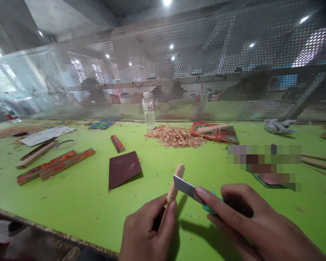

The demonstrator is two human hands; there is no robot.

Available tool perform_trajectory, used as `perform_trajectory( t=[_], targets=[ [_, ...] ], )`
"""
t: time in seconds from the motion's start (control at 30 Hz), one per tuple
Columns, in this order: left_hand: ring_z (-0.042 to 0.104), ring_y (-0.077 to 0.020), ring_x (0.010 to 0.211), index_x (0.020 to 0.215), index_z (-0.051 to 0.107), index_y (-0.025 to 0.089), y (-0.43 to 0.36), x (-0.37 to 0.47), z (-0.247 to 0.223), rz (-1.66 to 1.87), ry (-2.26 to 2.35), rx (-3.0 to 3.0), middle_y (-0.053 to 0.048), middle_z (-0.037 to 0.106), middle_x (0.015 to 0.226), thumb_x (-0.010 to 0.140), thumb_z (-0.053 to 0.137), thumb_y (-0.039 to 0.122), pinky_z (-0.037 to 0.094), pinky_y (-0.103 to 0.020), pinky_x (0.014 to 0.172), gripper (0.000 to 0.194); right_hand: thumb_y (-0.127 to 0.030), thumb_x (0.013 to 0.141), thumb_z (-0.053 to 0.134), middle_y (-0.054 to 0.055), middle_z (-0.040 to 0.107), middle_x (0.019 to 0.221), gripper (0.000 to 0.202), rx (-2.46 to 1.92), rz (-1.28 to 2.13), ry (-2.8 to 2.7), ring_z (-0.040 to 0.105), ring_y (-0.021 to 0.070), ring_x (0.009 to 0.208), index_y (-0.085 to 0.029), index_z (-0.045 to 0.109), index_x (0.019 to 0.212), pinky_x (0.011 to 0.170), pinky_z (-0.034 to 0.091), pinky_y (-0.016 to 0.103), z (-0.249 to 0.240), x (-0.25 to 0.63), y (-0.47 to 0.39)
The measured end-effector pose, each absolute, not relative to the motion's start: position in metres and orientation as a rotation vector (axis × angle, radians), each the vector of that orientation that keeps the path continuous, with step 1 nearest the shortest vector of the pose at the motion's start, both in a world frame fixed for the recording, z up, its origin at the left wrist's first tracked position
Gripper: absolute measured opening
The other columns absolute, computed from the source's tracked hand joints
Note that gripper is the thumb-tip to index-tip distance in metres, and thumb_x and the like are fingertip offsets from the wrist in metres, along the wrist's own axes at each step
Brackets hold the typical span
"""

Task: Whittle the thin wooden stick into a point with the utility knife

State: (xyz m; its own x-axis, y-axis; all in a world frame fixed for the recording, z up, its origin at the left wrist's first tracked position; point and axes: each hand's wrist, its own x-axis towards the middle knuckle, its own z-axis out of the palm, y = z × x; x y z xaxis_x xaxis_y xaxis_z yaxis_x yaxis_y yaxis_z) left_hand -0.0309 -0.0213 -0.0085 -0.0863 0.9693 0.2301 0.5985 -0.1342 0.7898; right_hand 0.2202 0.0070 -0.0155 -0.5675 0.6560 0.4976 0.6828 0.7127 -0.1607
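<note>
My left hand [152, 228] pinches a pale strip of wood [176, 181] between thumb and fingers, its upper end pointing up and away from me. In my right hand [247, 221] is a utility knife [188, 189] with a green handle, mostly covered by the fingers. My right index finger lies along the blade, whose tip is at the wood's upper part; whether it touches cannot be made out. A dark maroon sheet of sandpaper [125, 169] lies on the green table [78, 210], left of the wood.
Wood shavings [176, 136] are heaped beyond my hands, beside a water bottle [149, 111]. Painted wood strips [67, 163] and a ring [65, 144] lie at left. A painted board [220, 136] and crumpled paper [279, 126] are at right. Behind stands a perforated metal screen [125, 79].
</note>
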Motion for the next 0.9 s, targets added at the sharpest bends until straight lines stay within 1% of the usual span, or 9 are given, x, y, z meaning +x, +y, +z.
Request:
perform_trajectory(
  t=[0.13,0.3,0.37,0.43,0.53,0.67,0.73,0.8,0.9],
  targets=[
    [0.080,-0.0172,0.074,0.110,0.089,0.029,-0.023,-0.030,-0.010,1.183,1.699,1.786,0.002,0.087,0.086,0.104,0.063,0.036,0.057,-0.021,0.066,0.027,-0.026,0.113,0.052,0.009,0.073,0.112,0.055,-0.940,0.135,-2.398,0.080,0.0176,0.075,-0.036,0.053,0.167,0.067,0.068,0.026,-0.010,0.215,0.009],
    [0.073,-0.0145,0.062,0.113,0.086,0.027,-0.023,-0.028,-0.017,1.166,1.644,1.983,0.004,0.079,0.075,0.105,0.060,0.026,0.054,-0.021,0.061,0.028,-0.028,0.106,0.062,0.009,0.080,0.118,0.049,-1.008,0.330,-2.240,0.082,0.0238,0.101,-0.029,0.059,0.155,0.080,0.068,0.026,0.000,0.206,0.008],
    [0.074,-0.0148,0.063,0.119,0.084,0.025,-0.023,-0.028,-0.020,1.138,1.572,2.113,0.003,0.077,0.076,0.105,0.060,0.022,0.053,-0.021,0.060,0.028,-0.029,0.102,0.066,0.005,0.081,0.106,0.030,-1.115,0.464,-2.155,0.080,0.0215,0.091,-0.028,0.068,0.132,0.076,0.066,0.024,0.005,0.202,0.008],
    [0.076,-0.0163,0.068,0.126,0.082,0.025,-0.023,-0.027,-0.023,1.129,1.553,2.177,0.001,0.077,0.081,0.106,0.061,0.022,0.055,-0.023,0.062,0.030,-0.030,0.102,0.066,-0.002,0.074,0.083,0.004,-1.186,0.608,-2.096,0.071,0.0167,0.069,-0.027,0.067,0.104,0.064,0.060,0.021,0.010,0.196,0.010],
    [0.079,-0.0200,0.078,0.134,0.079,0.024,-0.024,-0.025,-0.027,1.114,1.566,2.232,-0.003,0.078,0.087,0.109,0.058,0.026,0.059,-0.026,0.066,0.032,-0.032,0.101,0.068,-0.005,0.064,0.072,0.016,-1.212,0.655,-2.043,0.059,0.0156,0.063,-0.027,0.060,0.088,0.059,0.052,0.023,0.010,0.188,0.014],
    [0.078,-0.0233,0.078,0.139,0.075,0.026,-0.024,-0.023,-0.031,1.106,1.578,2.357,-0.002,0.077,0.087,0.113,0.053,0.032,0.060,-0.031,0.067,0.035,-0.023,0.099,0.069,-0.003,0.066,0.082,0.012,-1.040,0.612,-2.025,0.061,0.0165,0.071,-0.026,0.061,0.089,0.066,0.050,0.025,0.001,0.183,0.020],
    [0.076,-0.0241,0.076,0.133,0.077,0.026,-0.025,-0.021,-0.031,1.105,1.618,2.359,-0.002,0.075,0.084,0.113,0.052,0.031,0.058,-0.032,0.065,0.032,-0.014,0.096,0.066,-0.002,0.067,0.087,0.013,-0.948,0.624,-2.044,0.062,0.0166,0.075,-0.026,0.063,0.093,0.070,0.050,0.026,-0.005,0.183,0.020],
    [0.073,-0.0237,0.073,0.116,0.080,0.025,-0.025,-0.019,-0.030,1.089,1.631,2.365,-0.001,0.073,0.080,0.112,0.051,0.028,0.054,-0.032,0.062,0.029,-0.009,0.094,0.065,-0.002,0.068,0.090,0.018,-0.902,0.640,-2.055,0.063,0.0168,0.079,-0.027,0.064,0.096,0.074,0.050,0.025,-0.008,0.182,0.020],
    [0.070,-0.0222,0.070,0.090,0.075,0.025,-0.026,-0.017,-0.029,1.088,1.655,2.392,-0.001,0.073,0.078,0.112,0.049,0.027,0.053,-0.032,0.063,0.034,-0.007,0.092,0.065,-0.002,0.071,0.093,0.022,-0.875,0.621,-2.049,0.064,0.0172,0.083,-0.027,0.066,0.100,0.077,0.050,0.026,-0.010,0.182,0.019]
  ],
)
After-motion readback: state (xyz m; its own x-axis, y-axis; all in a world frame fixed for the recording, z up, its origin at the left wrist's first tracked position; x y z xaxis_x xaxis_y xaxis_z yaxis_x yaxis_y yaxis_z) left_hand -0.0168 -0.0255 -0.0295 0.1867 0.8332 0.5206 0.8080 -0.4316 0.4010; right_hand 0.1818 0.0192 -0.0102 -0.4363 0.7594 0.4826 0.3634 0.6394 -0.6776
